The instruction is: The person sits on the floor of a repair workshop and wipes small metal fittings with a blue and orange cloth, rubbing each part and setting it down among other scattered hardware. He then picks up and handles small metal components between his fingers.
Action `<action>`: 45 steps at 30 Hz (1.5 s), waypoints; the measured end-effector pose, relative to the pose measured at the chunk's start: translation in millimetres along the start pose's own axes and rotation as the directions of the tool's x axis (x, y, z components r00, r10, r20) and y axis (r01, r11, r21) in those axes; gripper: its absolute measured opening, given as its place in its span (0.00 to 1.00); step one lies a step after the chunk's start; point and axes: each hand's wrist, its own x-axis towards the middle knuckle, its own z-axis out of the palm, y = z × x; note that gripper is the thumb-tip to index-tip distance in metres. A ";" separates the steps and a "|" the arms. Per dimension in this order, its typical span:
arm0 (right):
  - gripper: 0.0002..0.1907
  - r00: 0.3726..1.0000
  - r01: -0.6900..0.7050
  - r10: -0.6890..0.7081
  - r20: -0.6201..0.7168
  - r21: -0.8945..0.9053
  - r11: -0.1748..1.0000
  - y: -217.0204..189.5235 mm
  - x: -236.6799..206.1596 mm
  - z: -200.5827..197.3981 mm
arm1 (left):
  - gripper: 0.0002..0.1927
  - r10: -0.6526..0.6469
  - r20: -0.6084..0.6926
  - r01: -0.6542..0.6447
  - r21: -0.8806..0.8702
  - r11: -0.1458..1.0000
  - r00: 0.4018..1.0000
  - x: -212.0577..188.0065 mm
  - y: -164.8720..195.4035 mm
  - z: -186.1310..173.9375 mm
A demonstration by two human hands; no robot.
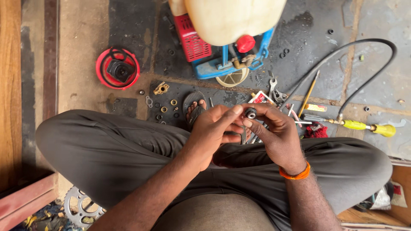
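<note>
Between my knees, both hands meet over my lap. My right hand (274, 132), with an orange band at the wrist, pinches a small dark round metal part (250, 113) between thumb and forefinger. My left hand (214, 128) touches the same part with its fingertips from the left. A thin metal piece hangs down between the two palms, mostly hidden.
A sprayer machine with cream tank (231, 17), red cap and blue frame stands ahead. A red round cover (117, 68) lies at the left, small washers and nuts (165, 109) near it. Black hose (364, 47) with yellow nozzle (370, 127), wrenches, pencil at right. A sprocket (79, 209) lies lower left.
</note>
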 end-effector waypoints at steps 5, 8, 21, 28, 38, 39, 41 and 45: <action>0.24 0.996 0.090 -0.085 0.029 -0.208 0.974 -9.0 -6.8 -3.6 | 0.20 0.172 0.036 -0.176 0.183 0.967 0.984 -5.1 -0.7 1.9; 0.26 0.993 0.114 -0.105 0.048 -0.249 0.962 -13.1 -7.4 -2.4 | 0.18 0.220 0.055 -0.227 0.229 0.946 0.974 -8.4 3.1 7.7; 0.30 0.937 0.327 -0.329 0.115 -0.616 0.717 -29.3 -14.4 -0.5 | 0.09 0.587 0.134 -0.524 0.636 0.567 0.798 -13.8 3.6 21.6; 0.25 0.901 0.321 -0.426 0.075 -0.778 0.541 -28.4 -22.1 9.4 | 0.09 0.591 0.090 -0.446 0.749 0.490 0.801 -9.4 -2.6 24.5; 0.22 0.893 0.233 -0.441 -0.091 -0.744 0.626 -20.2 -23.3 25.5 | 0.10 0.665 0.040 -0.411 0.814 0.411 0.745 -9.7 -6.6 35.1; 0.21 0.896 0.213 -0.428 -0.120 -0.730 0.650 -19.2 -23.8 26.2 | 0.10 0.679 0.036 -0.416 0.813 0.406 0.733 -8.9 -8.2 36.5; 0.20 0.901 0.195 -0.410 -0.143 -0.711 0.676 -16.6 -24.5 26.4 | 0.10 0.691 0.028 -0.426 0.805 0.413 0.722 -7.8 -12.1 38.2; 0.17 0.948 0.034 -0.191 -0.256 -0.513 0.858 -7.1 -22.5 22.3 | 0.09 0.698 0.062 -0.476 0.774 0.418 0.713 -2.3 -17.5 38.4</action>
